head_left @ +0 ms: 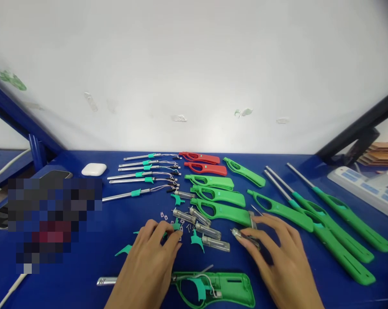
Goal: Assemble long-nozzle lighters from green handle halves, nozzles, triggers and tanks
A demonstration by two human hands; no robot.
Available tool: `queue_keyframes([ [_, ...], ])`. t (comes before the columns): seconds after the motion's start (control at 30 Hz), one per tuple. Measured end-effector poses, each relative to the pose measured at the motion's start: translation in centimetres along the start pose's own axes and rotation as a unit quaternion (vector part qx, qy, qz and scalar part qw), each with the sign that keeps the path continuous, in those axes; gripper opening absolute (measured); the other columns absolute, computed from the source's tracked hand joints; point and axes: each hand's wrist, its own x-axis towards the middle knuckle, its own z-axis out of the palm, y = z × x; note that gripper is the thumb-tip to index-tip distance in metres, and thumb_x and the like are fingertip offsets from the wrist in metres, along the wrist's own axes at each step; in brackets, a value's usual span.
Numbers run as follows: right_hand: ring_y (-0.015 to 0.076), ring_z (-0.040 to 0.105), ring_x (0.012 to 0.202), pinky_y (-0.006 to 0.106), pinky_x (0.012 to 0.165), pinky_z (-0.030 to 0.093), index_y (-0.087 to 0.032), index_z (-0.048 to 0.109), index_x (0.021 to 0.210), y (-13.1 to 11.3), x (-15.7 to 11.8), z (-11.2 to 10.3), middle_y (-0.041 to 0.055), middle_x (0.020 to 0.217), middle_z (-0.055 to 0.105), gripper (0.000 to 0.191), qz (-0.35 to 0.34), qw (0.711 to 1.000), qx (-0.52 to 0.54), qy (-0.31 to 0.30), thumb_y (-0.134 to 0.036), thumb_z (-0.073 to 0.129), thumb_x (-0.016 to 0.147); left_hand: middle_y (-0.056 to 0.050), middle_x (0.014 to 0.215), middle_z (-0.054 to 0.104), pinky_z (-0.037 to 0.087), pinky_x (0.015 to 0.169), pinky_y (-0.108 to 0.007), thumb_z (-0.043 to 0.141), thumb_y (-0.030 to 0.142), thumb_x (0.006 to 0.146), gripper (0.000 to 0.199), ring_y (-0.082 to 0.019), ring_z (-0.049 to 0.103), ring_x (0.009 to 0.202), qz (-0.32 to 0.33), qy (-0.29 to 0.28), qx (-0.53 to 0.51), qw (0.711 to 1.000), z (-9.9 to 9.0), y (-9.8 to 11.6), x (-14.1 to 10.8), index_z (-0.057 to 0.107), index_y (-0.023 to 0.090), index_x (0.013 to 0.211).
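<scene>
My left hand (pixel 155 253) has its fingers curled together over small white clips (pixel 164 216) and a teal trigger (pixel 176 223); what its fingertips pinch is hidden. My right hand (pixel 277 253) closes thumb and fingers around a clear fuel tank (pixel 245 238) with a metal valve top. Between the hands lie several more clear tanks (pixel 216 243) and a teal trigger (pixel 198 240). In front of me is an open green lighter shell (pixel 242 289), with a metal tube (pixel 106 281), a trigger and white wires in it. My left forearm partly covers the tube.
Metal tubes with wires (pixel 129 176) lie in a row at back left, beside red shells (pixel 207 169) and green shells (pixel 219 195). Long green lighters (pixel 342 231) lie at right, near a white power strip (pixel 368 189). A white earbud case (pixel 94 169) sits by a blurred patch.
</scene>
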Motion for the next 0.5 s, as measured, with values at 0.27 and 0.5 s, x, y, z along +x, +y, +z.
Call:
queue_keyframes([
  [0.27, 0.0217, 0.066, 0.12, 0.045, 0.124, 0.037, -0.026, 0.069, 0.116, -0.3, -0.9, -0.5, -0.0009, 0.103, 0.078, 0.012, -0.024, 0.998, 0.024, 0.051, -0.025, 0.063, 0.105, -0.005, 0.099, 0.067, 0.057, 0.07, -0.036, 0.052, 0.011, 0.104, 0.022, -0.022, 0.061, 0.082, 0.02, -0.009, 0.001, 1.0, 1.4, -0.7, -0.1, 0.07, 0.022, 0.101],
  [0.5, 0.0216, 0.071, 0.107, 0.045, 0.12, 0.042, -0.027, 0.071, 0.115, -0.3, -0.7, -0.4, -0.0022, 0.1, 0.079, 0.014, -0.015, 0.998, 0.028, 0.062, -0.023, 0.067, 0.102, -0.006, 0.104, 0.067, 0.059, 0.075, -0.037, 0.044, -0.002, 0.098, 0.036, -0.023, 0.061, 0.088, 0.029, -0.004, -0.001, 1.0, 1.2, -0.1, -0.1, 0.069, 0.022, 0.108],
])
